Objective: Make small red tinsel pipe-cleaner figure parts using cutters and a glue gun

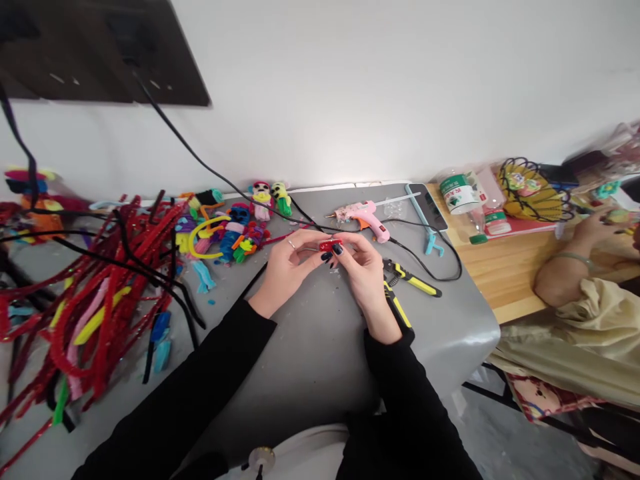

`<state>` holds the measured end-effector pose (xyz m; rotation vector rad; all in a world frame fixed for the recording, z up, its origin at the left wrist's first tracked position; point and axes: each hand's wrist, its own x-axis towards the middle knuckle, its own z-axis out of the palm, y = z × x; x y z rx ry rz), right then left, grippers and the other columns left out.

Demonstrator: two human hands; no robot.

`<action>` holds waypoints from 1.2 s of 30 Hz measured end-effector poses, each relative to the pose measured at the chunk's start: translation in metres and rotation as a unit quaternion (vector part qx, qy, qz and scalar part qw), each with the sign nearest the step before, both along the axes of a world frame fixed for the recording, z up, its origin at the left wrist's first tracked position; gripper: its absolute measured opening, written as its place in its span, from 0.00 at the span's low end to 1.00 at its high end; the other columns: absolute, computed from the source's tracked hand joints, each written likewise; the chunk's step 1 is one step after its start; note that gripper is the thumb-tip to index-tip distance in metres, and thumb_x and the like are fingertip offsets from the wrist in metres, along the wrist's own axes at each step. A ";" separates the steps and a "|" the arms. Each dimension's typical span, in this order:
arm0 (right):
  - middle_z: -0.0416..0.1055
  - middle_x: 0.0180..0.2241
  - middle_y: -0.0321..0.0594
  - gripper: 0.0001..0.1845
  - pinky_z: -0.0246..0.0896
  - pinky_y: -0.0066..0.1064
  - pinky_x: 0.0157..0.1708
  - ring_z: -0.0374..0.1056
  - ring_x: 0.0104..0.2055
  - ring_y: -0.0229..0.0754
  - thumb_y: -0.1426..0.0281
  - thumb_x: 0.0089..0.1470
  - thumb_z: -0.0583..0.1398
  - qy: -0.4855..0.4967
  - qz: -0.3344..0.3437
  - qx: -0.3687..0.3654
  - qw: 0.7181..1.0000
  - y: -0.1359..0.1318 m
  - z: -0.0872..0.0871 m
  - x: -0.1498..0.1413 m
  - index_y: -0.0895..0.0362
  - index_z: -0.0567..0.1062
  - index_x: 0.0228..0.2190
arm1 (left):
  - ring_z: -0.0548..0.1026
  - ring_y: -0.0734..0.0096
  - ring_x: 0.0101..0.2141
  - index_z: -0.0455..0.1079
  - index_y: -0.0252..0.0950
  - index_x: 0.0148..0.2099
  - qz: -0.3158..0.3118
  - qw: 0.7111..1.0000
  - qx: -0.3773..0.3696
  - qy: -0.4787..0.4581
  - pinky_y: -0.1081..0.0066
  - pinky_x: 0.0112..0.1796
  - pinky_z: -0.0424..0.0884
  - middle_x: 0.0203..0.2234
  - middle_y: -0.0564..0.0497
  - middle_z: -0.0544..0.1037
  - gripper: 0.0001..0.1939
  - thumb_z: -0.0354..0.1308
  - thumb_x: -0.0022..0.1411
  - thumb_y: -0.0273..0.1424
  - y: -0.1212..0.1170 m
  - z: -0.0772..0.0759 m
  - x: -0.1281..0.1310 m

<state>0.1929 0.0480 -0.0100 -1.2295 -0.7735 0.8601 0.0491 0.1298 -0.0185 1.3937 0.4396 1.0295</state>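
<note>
Between the fingertips of both hands is a small piece of red pipe cleaner (327,245), folded or coiled; its exact shape is partly covered by my fingers. My left hand (286,270) pinches it from the left, and my right hand (364,272) grips it from the right. Just behind my right hand lies a pink hot glue gun (367,217) with a clear glue stick in its back. Yellow-and-black pliers (415,280) rest beside my right wrist, partly hidden by it. Several colourful pipe cleaner dolls (261,199) sit beyond my left hand.
A heap of red pipe cleaners (107,300) spreads over the left of the grey table (300,373). Black cords cross it from a wall socket (133,33). A phone (427,207) lies at the back right. Bottles (457,193) and a co-worker's arm (565,273) are at the wooden table.
</note>
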 end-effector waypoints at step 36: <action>0.74 0.43 0.44 0.11 0.74 0.44 0.42 0.76 0.44 0.50 0.70 0.68 0.59 -0.437 -0.188 0.219 0.852 -0.007 0.027 -0.038 0.47 0.71 0.50 | 0.84 0.60 0.47 0.73 0.37 0.53 0.067 0.997 -0.029 0.011 0.60 0.49 0.83 0.49 0.43 0.82 0.18 0.70 0.69 0.42 0.011 -0.029 0.012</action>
